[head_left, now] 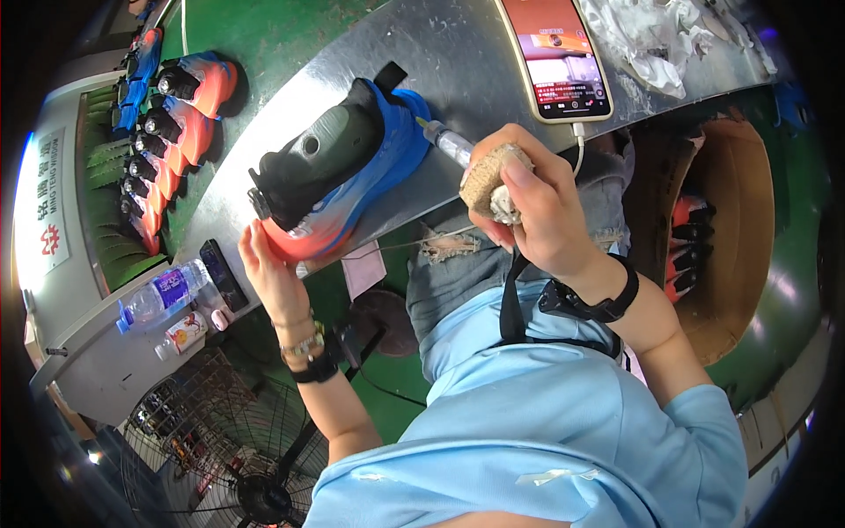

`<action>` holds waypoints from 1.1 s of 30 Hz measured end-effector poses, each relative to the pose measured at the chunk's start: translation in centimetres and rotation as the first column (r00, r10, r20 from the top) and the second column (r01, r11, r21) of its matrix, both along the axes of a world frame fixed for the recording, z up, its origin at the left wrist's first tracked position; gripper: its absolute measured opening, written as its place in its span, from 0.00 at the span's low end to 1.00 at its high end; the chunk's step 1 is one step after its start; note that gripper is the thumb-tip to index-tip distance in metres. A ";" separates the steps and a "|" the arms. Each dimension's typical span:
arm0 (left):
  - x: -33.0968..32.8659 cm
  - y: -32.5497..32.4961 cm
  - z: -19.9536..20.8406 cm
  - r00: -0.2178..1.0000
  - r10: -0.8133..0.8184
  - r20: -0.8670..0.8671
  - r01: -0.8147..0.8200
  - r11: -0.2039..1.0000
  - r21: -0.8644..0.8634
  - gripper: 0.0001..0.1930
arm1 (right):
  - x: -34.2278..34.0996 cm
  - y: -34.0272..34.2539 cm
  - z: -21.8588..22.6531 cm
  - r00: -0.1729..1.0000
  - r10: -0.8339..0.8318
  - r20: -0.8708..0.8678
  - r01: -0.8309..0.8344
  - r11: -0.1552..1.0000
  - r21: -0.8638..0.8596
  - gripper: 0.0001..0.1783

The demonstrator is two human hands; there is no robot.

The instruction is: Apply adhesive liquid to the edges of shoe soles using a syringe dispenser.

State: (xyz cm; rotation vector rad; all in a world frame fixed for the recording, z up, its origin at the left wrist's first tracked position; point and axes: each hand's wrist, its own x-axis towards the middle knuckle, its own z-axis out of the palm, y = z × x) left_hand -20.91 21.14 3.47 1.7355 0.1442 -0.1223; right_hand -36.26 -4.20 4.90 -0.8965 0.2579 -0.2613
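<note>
A running shoe [352,216], blue at one end and orange-red at the other, lies on the metal table with a black last [330,150] filling its opening. My left hand [275,277] grips the orange end, fingers along its outer edge; the thumb is mostly hidden. In my right hand [541,198] is a clear syringe [451,143], its rear part wrapped in a beige fabric-like pad [495,180]. The fingers close round that pad. The syringe's yellowish tip points at the blue side of the shoe, very near it; whether they touch I cannot tell.
A phone [563,62] with a lit screen and cable lies by crumpled white paper [647,40]. Left are several orange shoes [176,132], a plastic bottle [167,295], a small bottle [182,334] and a dark phone [223,275]. A fan [255,466] stands lower left, a cardboard box [731,238] right.
</note>
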 end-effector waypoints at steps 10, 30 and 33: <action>-9.9 2.0 1.5 0.799 -0.417 -0.433 0.316 0.904 -0.288 0.19 | -0.3 0.3 -0.1 0.996 0.034 -0.080 -0.038 0.998 -0.050 0.19; -12.3 -4.8 -2.4 0.528 -0.772 -0.356 0.257 0.544 -0.799 0.32 | -4.2 0.2 4.6 0.962 0.129 -0.241 -0.143 0.989 -0.042 0.25; -12.3 -6.9 -2.7 0.471 -0.821 -0.322 0.100 0.412 -0.906 0.33 | -5.2 -0.6 5.4 0.993 0.115 -0.041 -0.108 0.984 0.145 0.16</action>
